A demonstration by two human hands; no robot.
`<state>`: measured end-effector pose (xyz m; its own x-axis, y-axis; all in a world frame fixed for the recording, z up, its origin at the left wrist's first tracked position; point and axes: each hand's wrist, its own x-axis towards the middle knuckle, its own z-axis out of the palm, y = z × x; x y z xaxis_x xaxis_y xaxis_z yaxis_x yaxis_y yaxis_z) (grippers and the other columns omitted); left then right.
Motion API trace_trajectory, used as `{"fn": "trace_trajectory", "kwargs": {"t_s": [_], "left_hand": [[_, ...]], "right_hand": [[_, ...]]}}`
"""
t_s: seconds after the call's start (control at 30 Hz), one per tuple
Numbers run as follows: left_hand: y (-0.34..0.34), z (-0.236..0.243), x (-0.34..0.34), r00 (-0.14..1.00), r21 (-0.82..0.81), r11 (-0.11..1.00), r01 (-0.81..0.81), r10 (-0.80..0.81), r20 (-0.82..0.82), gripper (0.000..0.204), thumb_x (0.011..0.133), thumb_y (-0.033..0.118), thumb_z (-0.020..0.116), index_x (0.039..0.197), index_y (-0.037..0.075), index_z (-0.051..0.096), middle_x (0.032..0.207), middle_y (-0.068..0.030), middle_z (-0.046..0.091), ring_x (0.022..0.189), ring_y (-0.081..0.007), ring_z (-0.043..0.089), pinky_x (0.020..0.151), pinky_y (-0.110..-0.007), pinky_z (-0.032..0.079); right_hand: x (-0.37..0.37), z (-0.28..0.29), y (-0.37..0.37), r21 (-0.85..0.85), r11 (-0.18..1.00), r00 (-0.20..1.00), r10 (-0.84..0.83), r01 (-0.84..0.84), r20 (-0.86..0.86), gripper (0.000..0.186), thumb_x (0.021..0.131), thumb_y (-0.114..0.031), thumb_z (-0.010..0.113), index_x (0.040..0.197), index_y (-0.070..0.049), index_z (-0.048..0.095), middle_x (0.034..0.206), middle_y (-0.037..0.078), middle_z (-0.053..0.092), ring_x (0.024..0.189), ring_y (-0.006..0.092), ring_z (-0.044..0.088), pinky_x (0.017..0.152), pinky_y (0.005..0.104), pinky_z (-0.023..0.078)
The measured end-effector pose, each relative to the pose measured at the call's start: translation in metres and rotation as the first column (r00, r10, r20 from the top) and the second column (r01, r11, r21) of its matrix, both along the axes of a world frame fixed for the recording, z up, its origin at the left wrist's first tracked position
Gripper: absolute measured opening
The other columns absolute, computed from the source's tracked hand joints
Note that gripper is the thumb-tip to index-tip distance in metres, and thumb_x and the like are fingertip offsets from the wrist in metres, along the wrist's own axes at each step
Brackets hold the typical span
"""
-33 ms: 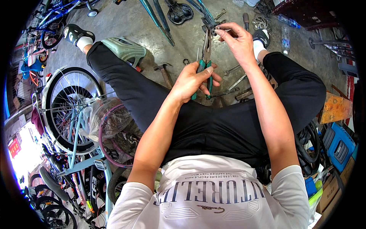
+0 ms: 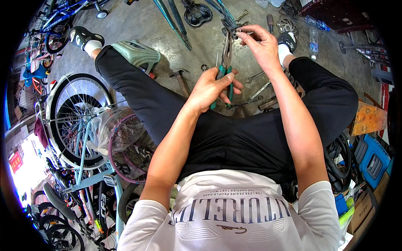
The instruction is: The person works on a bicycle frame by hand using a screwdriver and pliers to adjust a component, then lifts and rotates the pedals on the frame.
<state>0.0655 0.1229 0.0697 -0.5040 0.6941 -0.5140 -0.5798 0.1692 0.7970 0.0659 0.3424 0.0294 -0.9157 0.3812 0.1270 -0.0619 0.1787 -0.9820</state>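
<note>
My left hand is closed around green-handled long-nose pliers, whose metal jaws reach up to the dark bracket at the end of a teal bicycle frame tube. At that bracket, my right hand pinches a small metal piece, too small to identify. A claw hammer, a small toothed ring and several wrenches lie on the concrete floor around the pliers, between my legs.
A black saddle, screwdriver, brake disc and plastic bottle lie ahead. A pale green guard is beside my left leg. Bicycles and wheels crowd my left; a blue case and cardboard are at right.
</note>
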Motion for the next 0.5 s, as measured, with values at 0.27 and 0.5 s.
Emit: {"fn": "trace_trajectory", "kwargs": {"t_s": [0.27, 0.5], "left_hand": [[-0.003, 0.001, -0.004, 0.996, 0.104, 0.994, 0.017, -0.027, 0.089, 0.046, 0.108, 0.026, 0.057, 0.135, -0.012, 0.051, 0.108, -0.0224, 0.073, 0.093, -0.0257, 0.076, 0.06, -0.029, 0.06], [-0.004, 0.007, -0.014, 0.953, 0.298, 0.953, 0.051, -0.136, 0.272, 0.051, 0.107, 0.025, 0.054, 0.138, -0.015, 0.048, 0.114, -0.0294, 0.071, 0.096, -0.0317, 0.077, 0.06, -0.03, 0.062]], "right_hand": [[0.002, 0.001, 0.002, 0.032, 0.999, 0.999, 0.031, -0.031, 0.014, 0.016, 0.098, -0.014, 0.074, 0.109, -0.004, 0.077, 0.093, 0.001, 0.073, 0.079, 0.0081, 0.069, 0.07, 0.0246, 0.053], [-0.001, -0.005, 0.003, 0.014, 0.999, 0.998, 0.041, -0.04, -0.037, 0.014, 0.096, -0.008, 0.073, 0.109, -0.003, 0.077, 0.095, 0.003, 0.072, 0.077, 0.0096, 0.069, 0.067, 0.0246, 0.053]]}}
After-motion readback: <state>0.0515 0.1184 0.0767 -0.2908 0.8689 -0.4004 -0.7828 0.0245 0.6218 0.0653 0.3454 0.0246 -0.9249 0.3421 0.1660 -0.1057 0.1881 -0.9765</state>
